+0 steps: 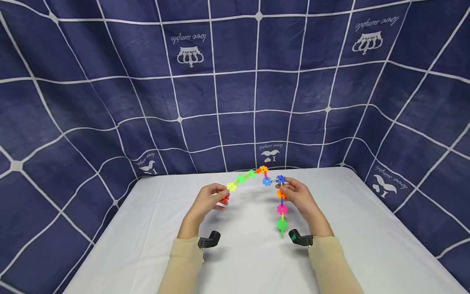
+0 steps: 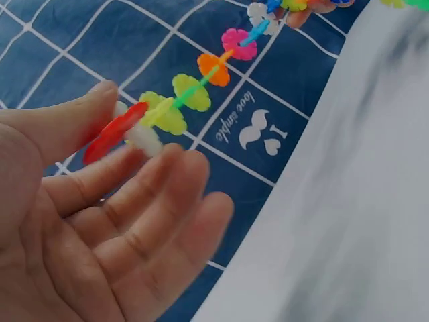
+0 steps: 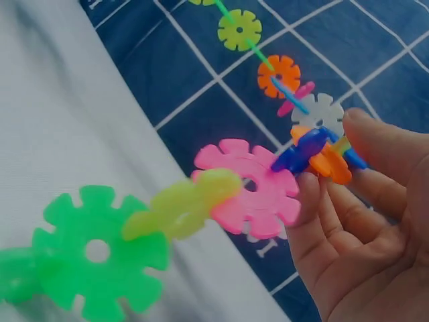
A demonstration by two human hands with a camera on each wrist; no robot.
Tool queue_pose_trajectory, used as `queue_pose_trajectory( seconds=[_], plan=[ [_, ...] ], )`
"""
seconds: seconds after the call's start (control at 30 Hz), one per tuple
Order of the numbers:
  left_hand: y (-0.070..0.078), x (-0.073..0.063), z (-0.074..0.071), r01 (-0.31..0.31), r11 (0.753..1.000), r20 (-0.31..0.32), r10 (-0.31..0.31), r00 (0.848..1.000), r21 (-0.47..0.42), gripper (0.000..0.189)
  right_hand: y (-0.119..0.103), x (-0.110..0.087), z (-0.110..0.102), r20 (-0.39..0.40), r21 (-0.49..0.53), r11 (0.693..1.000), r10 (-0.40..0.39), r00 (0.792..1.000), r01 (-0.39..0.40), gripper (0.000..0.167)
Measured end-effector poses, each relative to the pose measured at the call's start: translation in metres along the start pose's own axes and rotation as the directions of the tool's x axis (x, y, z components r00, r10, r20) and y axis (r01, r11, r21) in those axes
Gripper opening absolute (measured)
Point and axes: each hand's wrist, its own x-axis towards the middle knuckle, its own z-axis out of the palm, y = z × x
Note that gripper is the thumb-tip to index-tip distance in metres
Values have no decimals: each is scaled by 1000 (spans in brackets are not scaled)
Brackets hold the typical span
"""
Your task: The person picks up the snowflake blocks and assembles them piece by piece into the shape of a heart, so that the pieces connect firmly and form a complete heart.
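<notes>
A chain of colourful interlocking plastic snowflake discs (image 1: 241, 178) hangs in the air between both hands. At its left end, my left hand (image 1: 210, 200) pinches a red disc (image 2: 115, 133) between thumb and finger, the other fingers loosely spread. My right hand (image 1: 298, 197) pinches the chain by a dark blue disc (image 1: 280, 179) and an orange disc (image 3: 330, 163). Below that hand dangles a loose tail with a pink disc (image 3: 248, 188), a yellow one (image 3: 184, 204) and a green disc (image 3: 100, 251). Between the hands the chain arches away toward the back.
A white cloth covers the table (image 1: 242, 253) beneath the hands. Dark blue curtain (image 1: 235, 94) with white grid lines rises behind the table and along both sides. A black wrist camera (image 1: 209, 239) sits on the left wrist, another camera (image 1: 300, 238) on the right.
</notes>
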Motion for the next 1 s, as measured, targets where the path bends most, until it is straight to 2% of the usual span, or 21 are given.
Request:
queue_pose_trajectory(
  seconds=[0.07, 0.17, 0.27, 0.37, 0.57, 0.83, 1.0],
  plan=[
    [-5, 2, -1, 13, 1000, 21, -14, 1000, 20, 38, 4, 1, 2, 5, 9, 1000, 20, 1000, -20, 52],
    [-12, 4, -3, 28, 997, 86, -34, 996, 73, 45, 11, 4, 6, 0, 27, 999, 38, 999, -38, 55],
    [-17, 4, -4, 43, 989, 131, -62, 989, 143, 43, 17, 6, 9, 1, 48, 998, 44, 999, -44, 56],
    [-23, 5, -5, 43, 980, 143, -71, 987, 194, 38, 22, 8, 13, -2, 64, 996, 64, 998, -63, 54],
    [-33, 7, -5, 26, 971, 153, -64, 986, 239, 28, 31, 9, 20, 11, 68, 993, 94, 995, -95, 51],
    [-38, 4, -3, -14, 924, 207, -72, 976, 383, 23, 36, 9, 26, 37, 50, 989, 137, 990, -138, 46],
    [-39, 2, -1, -16, 898, 224, -92, 970, 439, 22, 38, 9, 27, 9, -64, 989, 134, 991, -133, 42]
  ],
)
